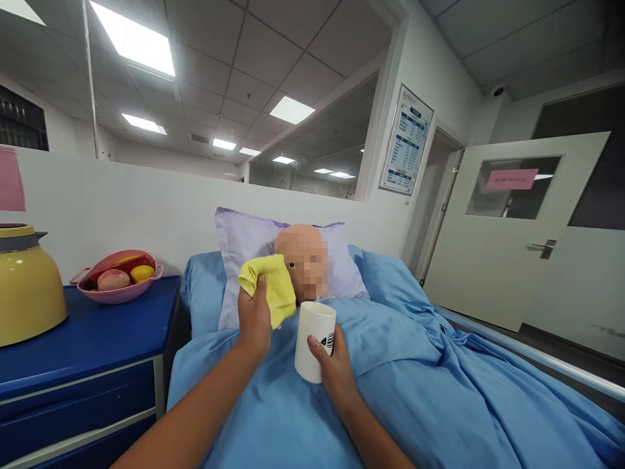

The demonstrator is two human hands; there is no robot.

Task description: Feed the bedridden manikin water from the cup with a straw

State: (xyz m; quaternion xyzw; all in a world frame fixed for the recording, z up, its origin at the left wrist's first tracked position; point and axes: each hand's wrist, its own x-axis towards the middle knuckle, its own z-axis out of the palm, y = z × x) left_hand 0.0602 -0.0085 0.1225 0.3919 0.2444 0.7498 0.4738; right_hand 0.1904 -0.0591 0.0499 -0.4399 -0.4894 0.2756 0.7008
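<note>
My left hand is closed on a folded yellow cloth, held up beside the head of a bald training manikin. Whether the cloth touches the head I cannot tell. My right hand grips a white cup with a dark print on its side, slightly tilted, in front of the manikin's chin. What is inside the cup cannot be seen. The manikin lies in bed on a lilac pillow, its body hidden under a blue quilt.
On the left stands a blue bedside cabinet with a yellow thermos jug and a pink basket of fruit. A bed rail runs along the right side. Beyond it a pale door stands ajar.
</note>
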